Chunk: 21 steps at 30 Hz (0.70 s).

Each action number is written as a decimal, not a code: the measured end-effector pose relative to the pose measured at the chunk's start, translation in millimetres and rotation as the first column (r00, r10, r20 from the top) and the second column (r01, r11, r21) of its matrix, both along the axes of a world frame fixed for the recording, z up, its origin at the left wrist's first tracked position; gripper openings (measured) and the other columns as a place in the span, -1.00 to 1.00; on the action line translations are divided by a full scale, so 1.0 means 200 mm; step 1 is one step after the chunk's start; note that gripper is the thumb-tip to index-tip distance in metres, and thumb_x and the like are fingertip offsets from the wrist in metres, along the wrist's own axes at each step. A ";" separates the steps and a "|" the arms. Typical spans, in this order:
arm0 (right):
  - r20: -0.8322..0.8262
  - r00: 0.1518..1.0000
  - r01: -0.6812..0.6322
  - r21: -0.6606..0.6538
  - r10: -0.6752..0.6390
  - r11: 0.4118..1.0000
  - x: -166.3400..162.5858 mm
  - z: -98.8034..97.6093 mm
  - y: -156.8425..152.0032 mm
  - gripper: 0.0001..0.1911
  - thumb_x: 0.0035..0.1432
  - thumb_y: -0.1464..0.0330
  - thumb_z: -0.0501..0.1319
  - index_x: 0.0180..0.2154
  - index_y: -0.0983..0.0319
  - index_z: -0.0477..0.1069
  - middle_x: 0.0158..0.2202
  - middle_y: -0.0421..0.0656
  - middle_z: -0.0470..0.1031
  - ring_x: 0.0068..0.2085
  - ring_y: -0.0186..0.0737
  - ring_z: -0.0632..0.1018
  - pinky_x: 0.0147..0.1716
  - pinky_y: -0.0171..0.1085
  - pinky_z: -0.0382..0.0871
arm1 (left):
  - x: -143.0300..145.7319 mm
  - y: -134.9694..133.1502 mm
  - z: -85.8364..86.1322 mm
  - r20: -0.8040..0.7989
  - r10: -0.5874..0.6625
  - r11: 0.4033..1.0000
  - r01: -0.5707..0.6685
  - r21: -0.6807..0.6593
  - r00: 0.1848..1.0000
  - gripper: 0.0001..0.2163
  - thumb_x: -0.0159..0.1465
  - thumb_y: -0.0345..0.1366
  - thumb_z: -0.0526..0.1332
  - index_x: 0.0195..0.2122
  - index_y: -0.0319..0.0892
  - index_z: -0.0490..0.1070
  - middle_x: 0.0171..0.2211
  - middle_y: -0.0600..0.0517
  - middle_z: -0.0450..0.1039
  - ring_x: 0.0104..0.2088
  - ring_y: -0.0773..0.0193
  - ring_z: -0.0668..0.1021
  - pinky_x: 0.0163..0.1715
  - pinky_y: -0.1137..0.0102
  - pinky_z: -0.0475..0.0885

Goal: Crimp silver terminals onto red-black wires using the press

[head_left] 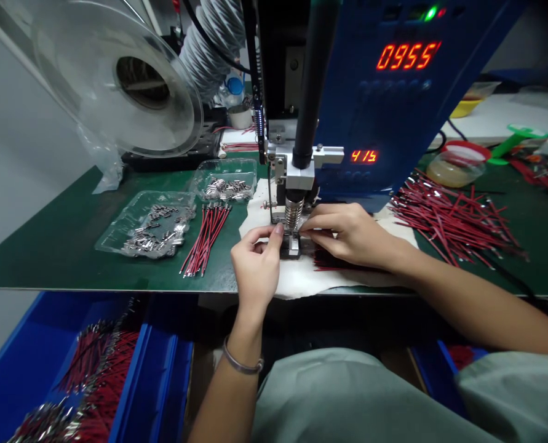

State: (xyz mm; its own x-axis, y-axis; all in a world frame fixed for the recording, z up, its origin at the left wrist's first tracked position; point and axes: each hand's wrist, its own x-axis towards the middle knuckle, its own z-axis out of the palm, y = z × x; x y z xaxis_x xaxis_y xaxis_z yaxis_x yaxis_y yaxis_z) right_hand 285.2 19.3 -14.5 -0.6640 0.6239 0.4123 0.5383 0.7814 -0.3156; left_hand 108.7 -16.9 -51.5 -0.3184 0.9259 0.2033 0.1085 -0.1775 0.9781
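Note:
My left hand [261, 261] is closed in a pinch at the left of a small metal fixture [294, 245], under the soldering head [294, 212] of a blue machine [370, 123]. Whatever sits between its thumb and finger is too small to make out. On the fixture's other side, my right hand [347, 232] also pinches, its fingertips close to the soldering tip. What those fingers hold is hidden. Red and black wires [336, 261] lie below my right hand on a white cloth [296, 283].
Two clear trays [105, 240] with small metal parts stand left, beside a bundle of red wires [206, 237]. A large pile of red wires [453, 215] lies right, near a red-rimmed tub [456, 166]. A blue bin [19, 344] holds more wires below. A clear reel [84, 74] hangs upper left.

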 end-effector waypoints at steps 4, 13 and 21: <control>0.000 1.000 0.002 0.008 -0.002 1.000 0.00 0.00 0.00 -0.78 0.23 0.41 0.11 -0.20 0.26 0.52 -0.34 -0.10 0.48 -0.33 -0.26 0.49 -0.33 -0.33 0.31 | 0.00 0.00 -0.01 -0.001 -0.003 1.000 0.003 -0.006 1.000 -0.74 0.12 -0.12 0.30 -0.41 -0.26 0.51 -0.55 0.04 0.41 -0.61 0.42 0.32 -0.60 0.50 0.21; 0.000 1.000 -0.005 0.037 0.005 0.999 0.00 0.00 0.00 -0.78 0.23 0.41 0.12 -0.21 0.31 0.53 -0.36 -0.09 0.47 -0.35 -0.26 0.49 -0.35 -0.33 0.29 | 0.00 0.00 0.00 -0.026 -0.003 1.000 0.003 -0.007 1.000 -0.74 0.14 -0.14 0.29 -0.42 -0.28 0.49 -0.52 0.03 0.42 -0.58 0.42 0.35 -0.58 0.53 0.22; 0.018 1.000 -0.002 0.047 0.001 0.999 0.00 0.00 0.00 -0.78 0.23 0.42 0.11 -0.21 0.31 0.52 -0.36 -0.09 0.47 -0.36 -0.27 0.49 -0.35 -0.34 0.30 | 0.00 0.00 0.00 -0.040 -0.011 1.000 0.011 0.004 0.999 -0.76 0.16 -0.15 0.27 -0.41 -0.27 0.49 -0.49 0.02 0.44 -0.53 0.38 0.40 -0.53 0.52 0.27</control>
State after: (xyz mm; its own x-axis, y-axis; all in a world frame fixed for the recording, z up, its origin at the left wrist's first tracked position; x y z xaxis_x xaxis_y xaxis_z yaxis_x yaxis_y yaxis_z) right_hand 285.8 19.2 -15.2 -0.6722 0.6033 0.4291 0.5424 0.7958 -0.2692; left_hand 109.6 -16.5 -52.0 -0.2997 0.9285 0.2193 0.1450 -0.1829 0.9724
